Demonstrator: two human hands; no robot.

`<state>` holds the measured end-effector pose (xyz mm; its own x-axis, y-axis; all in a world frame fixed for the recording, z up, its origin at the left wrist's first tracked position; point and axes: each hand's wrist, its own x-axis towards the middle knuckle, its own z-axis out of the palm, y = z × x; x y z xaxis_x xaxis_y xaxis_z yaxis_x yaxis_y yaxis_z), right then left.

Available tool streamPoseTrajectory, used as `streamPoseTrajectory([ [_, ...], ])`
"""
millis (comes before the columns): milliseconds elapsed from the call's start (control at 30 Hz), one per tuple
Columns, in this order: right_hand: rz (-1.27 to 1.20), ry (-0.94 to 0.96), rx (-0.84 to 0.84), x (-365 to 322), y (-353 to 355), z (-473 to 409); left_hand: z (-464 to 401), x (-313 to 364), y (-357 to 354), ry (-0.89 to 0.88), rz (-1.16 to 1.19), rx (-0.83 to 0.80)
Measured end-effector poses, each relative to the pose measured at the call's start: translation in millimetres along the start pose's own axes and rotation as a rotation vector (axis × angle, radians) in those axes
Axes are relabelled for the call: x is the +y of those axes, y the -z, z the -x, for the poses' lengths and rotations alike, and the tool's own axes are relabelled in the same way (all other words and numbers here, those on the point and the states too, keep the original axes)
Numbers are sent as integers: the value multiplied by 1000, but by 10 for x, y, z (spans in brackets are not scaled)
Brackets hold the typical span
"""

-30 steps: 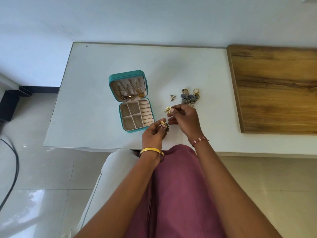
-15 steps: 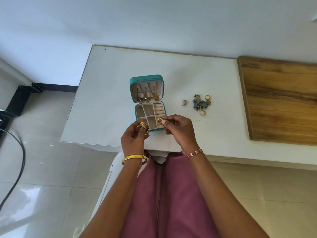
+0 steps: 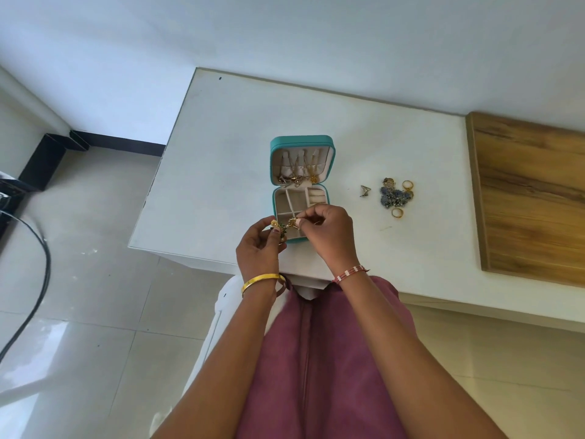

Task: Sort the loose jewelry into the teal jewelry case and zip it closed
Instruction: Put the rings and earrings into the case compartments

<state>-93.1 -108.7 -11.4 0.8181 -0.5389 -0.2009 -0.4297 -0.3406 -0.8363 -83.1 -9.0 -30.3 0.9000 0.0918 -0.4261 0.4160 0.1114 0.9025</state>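
Hands [image 3: 329,231] over the open case [image 3: 300,172], each pinching a gold earring [image 3: 292,222]; next, judging by this, drop them into a compartment.

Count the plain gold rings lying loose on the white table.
2: one gold ring at the blue cluster's upper right, another gold ring just below it. The cluster may hide more.

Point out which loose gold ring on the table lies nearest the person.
The gold ring below the blue bead cluster. The other gold ring lies beyond the cluster, toward the wall.
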Motion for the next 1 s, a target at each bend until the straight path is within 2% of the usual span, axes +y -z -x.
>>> streamPoseTrajectory([
  [500, 181, 102, -113, -29, -126, -85, -36, -11, 3, 39, -44, 38],
  [767, 34, 54, -20, 35, 66, -10, -14, 2, 1, 36, -37, 37],
  [1000, -16, 31, -153, 17, 24, 90, 19, 11, 16, 6, -86, -5],
])
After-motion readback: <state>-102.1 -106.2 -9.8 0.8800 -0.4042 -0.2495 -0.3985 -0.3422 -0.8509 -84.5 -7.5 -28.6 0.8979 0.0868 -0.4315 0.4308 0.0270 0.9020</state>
